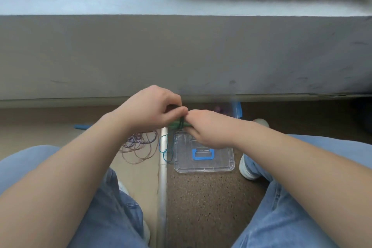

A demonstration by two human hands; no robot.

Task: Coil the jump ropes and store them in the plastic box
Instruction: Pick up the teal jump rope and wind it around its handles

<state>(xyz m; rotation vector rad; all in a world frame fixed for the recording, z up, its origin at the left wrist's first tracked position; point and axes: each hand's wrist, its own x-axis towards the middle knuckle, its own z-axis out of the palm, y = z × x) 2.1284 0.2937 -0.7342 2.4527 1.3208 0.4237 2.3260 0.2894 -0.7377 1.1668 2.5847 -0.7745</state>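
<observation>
Winding the green jump rope point(178, 125) around its handles, held between both hands above the floor.

Left hand point(153, 106) pinches the bundle closed while right hand point(205, 129) grips its other end; keep wraps snug, gathering the dangling cord point(166, 149). Plastic box point(237, 109) sits beyond, its lid point(203, 155) below, another rope point(138, 145) loose beside.

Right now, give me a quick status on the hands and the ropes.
Both hands, left and right, shut on green jump rope, cord dangling. Purple rope loose on floor. Clear lid off; box mostly hidden.
</observation>
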